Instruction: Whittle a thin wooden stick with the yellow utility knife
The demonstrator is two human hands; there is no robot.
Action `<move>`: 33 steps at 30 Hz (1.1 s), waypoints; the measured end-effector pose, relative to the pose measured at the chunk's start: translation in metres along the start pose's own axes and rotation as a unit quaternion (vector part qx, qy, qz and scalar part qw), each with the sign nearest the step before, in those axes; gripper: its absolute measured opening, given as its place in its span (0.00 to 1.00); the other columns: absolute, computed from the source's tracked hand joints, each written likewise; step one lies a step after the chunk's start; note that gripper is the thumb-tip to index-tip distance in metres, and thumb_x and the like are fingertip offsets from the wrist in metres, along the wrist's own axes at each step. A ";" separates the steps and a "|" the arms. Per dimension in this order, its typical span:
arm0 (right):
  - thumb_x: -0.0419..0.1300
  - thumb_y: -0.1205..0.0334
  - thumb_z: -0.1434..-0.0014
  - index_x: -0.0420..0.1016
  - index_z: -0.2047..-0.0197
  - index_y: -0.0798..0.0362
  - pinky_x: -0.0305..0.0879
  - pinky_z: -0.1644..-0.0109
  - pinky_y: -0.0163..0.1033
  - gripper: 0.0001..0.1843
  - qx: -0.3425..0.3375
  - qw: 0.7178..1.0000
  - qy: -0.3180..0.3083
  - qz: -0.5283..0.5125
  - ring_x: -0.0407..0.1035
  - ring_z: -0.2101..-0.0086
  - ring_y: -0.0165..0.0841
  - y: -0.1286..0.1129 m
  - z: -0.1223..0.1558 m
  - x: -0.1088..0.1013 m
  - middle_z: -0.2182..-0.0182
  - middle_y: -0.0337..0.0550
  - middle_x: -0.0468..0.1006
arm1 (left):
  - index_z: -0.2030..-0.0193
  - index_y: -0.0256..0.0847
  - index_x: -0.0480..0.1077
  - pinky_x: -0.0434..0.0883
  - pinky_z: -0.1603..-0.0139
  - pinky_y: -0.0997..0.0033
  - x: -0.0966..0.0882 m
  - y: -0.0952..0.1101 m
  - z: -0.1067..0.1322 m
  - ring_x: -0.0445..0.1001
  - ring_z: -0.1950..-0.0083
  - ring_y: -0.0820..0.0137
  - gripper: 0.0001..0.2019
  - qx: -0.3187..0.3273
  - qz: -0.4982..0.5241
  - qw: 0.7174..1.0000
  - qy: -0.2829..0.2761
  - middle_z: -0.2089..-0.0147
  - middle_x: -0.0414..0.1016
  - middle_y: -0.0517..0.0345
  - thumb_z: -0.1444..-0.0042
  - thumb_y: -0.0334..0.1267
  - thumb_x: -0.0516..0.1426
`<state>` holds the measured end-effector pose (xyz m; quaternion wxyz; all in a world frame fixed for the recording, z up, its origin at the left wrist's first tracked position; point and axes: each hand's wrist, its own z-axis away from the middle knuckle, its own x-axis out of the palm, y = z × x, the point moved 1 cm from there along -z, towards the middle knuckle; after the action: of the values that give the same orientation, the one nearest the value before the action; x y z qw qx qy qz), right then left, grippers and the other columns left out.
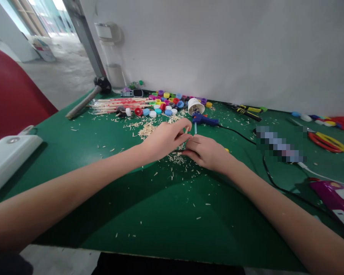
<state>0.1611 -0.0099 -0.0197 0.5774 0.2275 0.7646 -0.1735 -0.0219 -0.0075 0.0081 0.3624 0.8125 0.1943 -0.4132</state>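
My left hand (169,139) is closed in a pinch over the middle of the table, with a short pale wooden stick (187,130) between its thumb and fingers. Close beside it, my right hand (206,152) is curled shut, palm down; a dark edge shows at its fingertips, but what it holds is hidden. Wood shavings (177,158) are scattered beneath both hands, and a thicker pile of shavings (147,130) lies behind the left wrist. Just beyond the right hand rests a blue hot glue gun (204,119) with a glue stick at its back end.
Colourful bottle caps (168,111), wooden sticks in wrappers (123,104) and a tipped white cup (195,106) sit at the back. A mallet (86,101) lies left. Pliers (248,111), scissors (328,141), cords and a purple power strip (334,200) occupy the right.
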 end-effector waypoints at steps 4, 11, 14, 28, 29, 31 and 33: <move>0.46 0.55 0.32 0.73 0.59 0.56 0.59 0.66 0.40 0.18 0.015 0.999 -0.031 0.021 0.66 0.66 0.35 -0.002 0.000 0.002 0.62 0.50 0.75 | 0.59 0.43 0.63 0.55 0.78 0.76 -0.002 0.003 0.001 0.60 0.80 0.78 0.04 0.011 -0.011 1.000 -0.011 0.77 0.71 0.64 0.37 0.38 0.50; 0.45 0.53 0.32 0.73 0.64 0.55 0.58 0.66 0.39 0.20 0.014 0.999 -0.036 0.003 0.66 0.66 0.34 0.001 0.002 0.003 0.64 0.48 0.74 | 0.58 0.43 0.62 0.54 0.78 0.74 -0.003 0.004 -0.001 0.59 0.80 0.77 0.04 0.016 -0.023 0.999 -0.023 0.78 0.69 0.65 0.37 0.36 0.49; 0.47 0.53 0.33 0.74 0.63 0.55 0.57 0.66 0.39 0.19 0.017 1.000 -0.026 -0.003 0.66 0.64 0.35 -0.001 0.004 0.001 0.65 0.48 0.74 | 0.57 0.43 0.63 0.54 0.78 0.74 -0.002 0.002 -0.002 0.60 0.80 0.77 0.04 0.008 -0.016 1.000 -0.019 0.77 0.71 0.64 0.37 0.37 0.50; 0.50 0.60 0.34 0.73 0.60 0.58 0.60 0.64 0.40 0.13 0.005 0.997 0.075 0.027 0.62 0.67 0.34 -0.006 0.017 -0.001 0.69 0.46 0.72 | 0.57 0.43 0.61 0.57 0.78 0.77 -0.001 -0.006 -0.001 0.62 0.80 0.78 0.05 -0.018 0.034 0.999 -0.013 0.77 0.73 0.66 0.37 0.40 0.51; 0.50 0.60 0.34 0.73 0.61 0.58 0.60 0.65 0.40 0.14 0.006 0.997 0.076 0.026 0.62 0.67 0.35 -0.007 0.016 -0.002 0.70 0.46 0.72 | 0.57 0.43 0.61 0.57 0.78 0.77 -0.001 -0.006 -0.001 0.63 0.80 0.78 0.05 -0.021 0.036 0.999 -0.014 0.77 0.73 0.65 0.37 0.40 0.51; 0.50 0.59 0.33 0.73 0.62 0.58 0.60 0.66 0.40 0.14 0.008 0.997 0.078 0.017 0.62 0.67 0.35 -0.006 0.015 -0.002 0.70 0.46 0.71 | 0.57 0.43 0.60 0.56 0.78 0.76 0.000 -0.006 -0.001 0.63 0.81 0.78 0.05 -0.026 0.033 0.999 -0.016 0.77 0.73 0.65 0.37 0.40 0.51; 0.50 0.59 0.34 0.73 0.63 0.57 0.60 0.66 0.39 0.14 0.018 0.997 0.075 -0.011 0.63 0.67 0.34 -0.005 0.014 -0.002 0.70 0.46 0.71 | 0.57 0.43 0.60 0.55 0.78 0.76 -0.001 -0.005 -0.001 0.61 0.82 0.78 0.05 -0.027 0.023 0.999 -0.017 0.78 0.72 0.65 0.37 0.41 0.51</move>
<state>0.1698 -0.0215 -0.0216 0.5128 0.2413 0.8049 -0.1760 -0.0247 -0.0032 0.0068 0.3966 0.7997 0.1805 -0.4131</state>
